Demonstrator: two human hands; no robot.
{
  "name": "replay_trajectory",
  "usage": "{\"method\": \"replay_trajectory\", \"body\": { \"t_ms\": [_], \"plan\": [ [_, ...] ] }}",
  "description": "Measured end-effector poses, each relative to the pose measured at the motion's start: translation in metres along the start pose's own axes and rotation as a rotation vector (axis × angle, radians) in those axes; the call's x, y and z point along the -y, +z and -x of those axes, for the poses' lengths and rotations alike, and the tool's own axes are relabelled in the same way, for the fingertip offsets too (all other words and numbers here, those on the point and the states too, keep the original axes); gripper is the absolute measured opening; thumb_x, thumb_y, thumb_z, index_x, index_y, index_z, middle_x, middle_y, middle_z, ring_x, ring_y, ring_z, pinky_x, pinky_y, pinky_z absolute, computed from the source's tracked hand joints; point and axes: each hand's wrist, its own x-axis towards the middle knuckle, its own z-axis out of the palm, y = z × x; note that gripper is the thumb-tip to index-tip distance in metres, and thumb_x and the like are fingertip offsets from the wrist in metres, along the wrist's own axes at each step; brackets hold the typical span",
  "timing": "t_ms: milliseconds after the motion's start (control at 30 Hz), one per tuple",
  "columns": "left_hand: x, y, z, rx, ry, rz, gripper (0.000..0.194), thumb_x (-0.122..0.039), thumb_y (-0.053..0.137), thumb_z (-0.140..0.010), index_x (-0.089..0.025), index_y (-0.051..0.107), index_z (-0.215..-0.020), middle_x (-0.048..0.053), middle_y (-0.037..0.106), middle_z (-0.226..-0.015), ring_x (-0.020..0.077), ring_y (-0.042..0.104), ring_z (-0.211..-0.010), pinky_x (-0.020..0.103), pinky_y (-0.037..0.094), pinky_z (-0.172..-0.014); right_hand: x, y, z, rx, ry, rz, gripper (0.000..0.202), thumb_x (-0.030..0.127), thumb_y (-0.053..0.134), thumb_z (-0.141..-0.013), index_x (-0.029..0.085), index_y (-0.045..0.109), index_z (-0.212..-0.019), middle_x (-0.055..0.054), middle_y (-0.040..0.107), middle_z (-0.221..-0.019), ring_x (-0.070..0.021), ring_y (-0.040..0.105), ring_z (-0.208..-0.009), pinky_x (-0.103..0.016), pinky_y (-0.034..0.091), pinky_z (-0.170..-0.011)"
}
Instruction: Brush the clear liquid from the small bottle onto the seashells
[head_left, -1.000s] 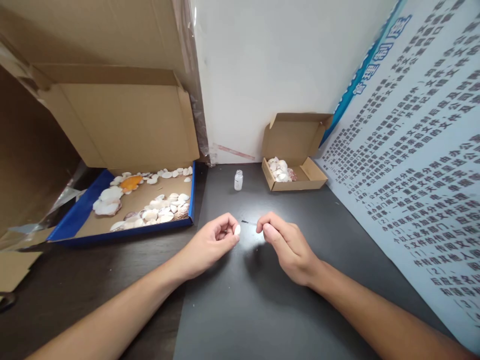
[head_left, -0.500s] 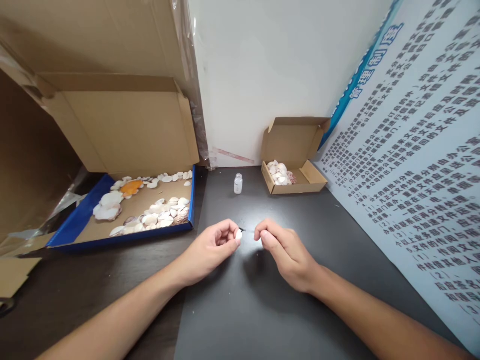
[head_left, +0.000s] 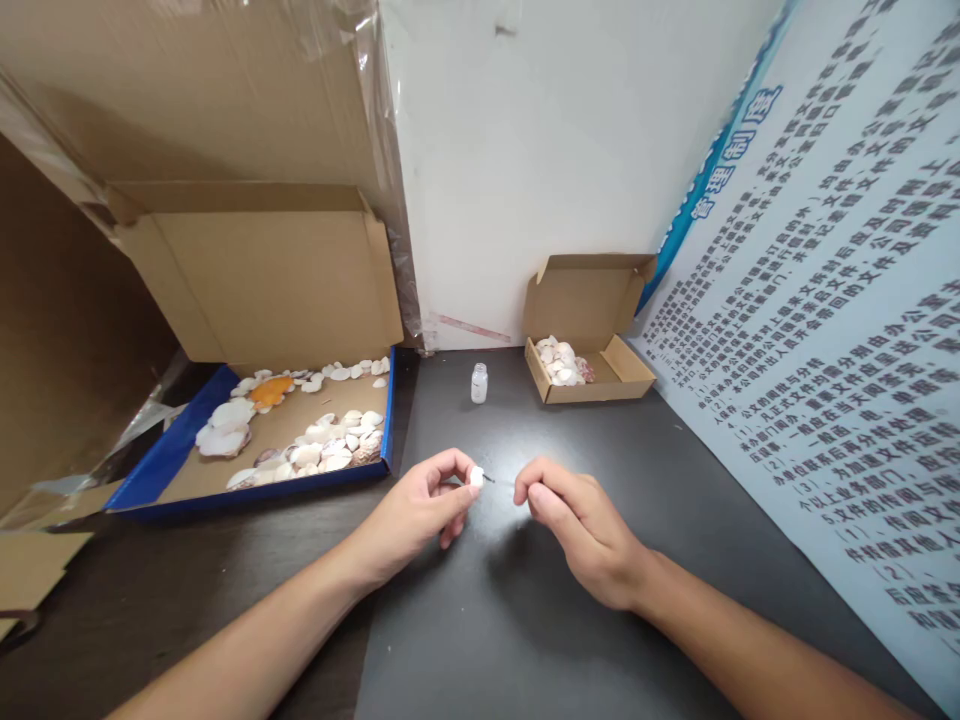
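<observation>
Between the thumb and fingers of my left hand (head_left: 427, 505) is a small white seashell (head_left: 477, 477). My right hand (head_left: 577, 520) is closed in a pinch round a thin, see-through stick with a dark tip, which looks like a fine brush (head_left: 490, 478). Its dark tip points left and lies against or very close to the shell. Most of its handle is hidden in my right fingers. Beyond both hands a small clear bottle (head_left: 479, 385) with a pale label stands upright, with no cap visible on it.
At the left an open blue-edged cardboard box (head_left: 307, 482) holds many seashells (head_left: 330, 440) and one orange shell (head_left: 271, 392). A smaller open box (head_left: 600, 392) with shells stands at the back right. A white wall and a printed poster (head_left: 825, 300) border the dark table (head_left: 480, 640).
My left fingers have shifted, and the lower ones now hang down below the shell. The shell is turned slightly. The whole view has tilted up a little, so things sit lower.
</observation>
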Motion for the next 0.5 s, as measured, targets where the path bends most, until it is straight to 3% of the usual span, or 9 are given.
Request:
{"method": "replay_trajectory", "body": {
  "t_ms": [67, 200, 400, 500],
  "plan": [
    [0.0008, 0.0000, -0.0002, 0.008, -0.004, 0.026, 0.032, -0.046, 0.066, -0.082, -0.019, 0.048, -0.088, -0.007, 0.049, -0.052, 0.0072, 0.040, -0.046, 0.018, 0.035, -0.046, 0.0000, 0.0003, -0.0003, 0.030, -0.017, 0.010, 0.028, 0.033, 0.032, -0.103, 0.020, 0.053, -0.089, 0.005, 0.041, -0.062, -0.0113, 0.039, -0.054, -0.025, 0.032, -0.055],
    [0.0025, 0.0000, -0.0004, 0.022, -0.011, 0.026, 0.032, -0.045, 0.065, -0.083, -0.019, 0.048, -0.089, -0.008, 0.049, -0.051, 0.0065, 0.040, -0.044, 0.018, 0.036, -0.046, -0.0002, -0.0002, -0.0013, -0.035, 0.053, 0.085, 0.028, 0.034, 0.032, -0.103, 0.021, 0.052, -0.088, 0.006, 0.041, -0.061, -0.0116, 0.039, -0.054, -0.025, 0.031, -0.056],
    [0.0014, 0.0007, -0.0011, 0.019, -0.015, 0.070, 0.037, -0.047, 0.070, -0.079, -0.020, 0.045, -0.087, -0.007, 0.053, -0.064, 0.0059, 0.047, -0.044, 0.018, 0.037, -0.042, 0.0019, -0.0008, 0.0006, 0.078, -0.035, 0.023, 0.027, 0.034, 0.033, -0.102, 0.020, 0.053, -0.091, 0.005, 0.043, -0.063, -0.0119, 0.040, -0.055, -0.025, 0.033, -0.056],
    [0.0005, 0.0001, -0.0014, 0.025, -0.011, 0.087, 0.035, -0.046, 0.070, -0.080, -0.020, 0.046, -0.086, -0.007, 0.053, -0.064, 0.0052, 0.046, -0.044, 0.017, 0.037, -0.043, 0.0016, -0.0006, -0.0008, 0.009, 0.023, 0.090, 0.026, 0.033, 0.033, -0.103, 0.021, 0.052, -0.089, 0.005, 0.043, -0.063, -0.0121, 0.041, -0.056, -0.025, 0.033, -0.058]
  ]
}}
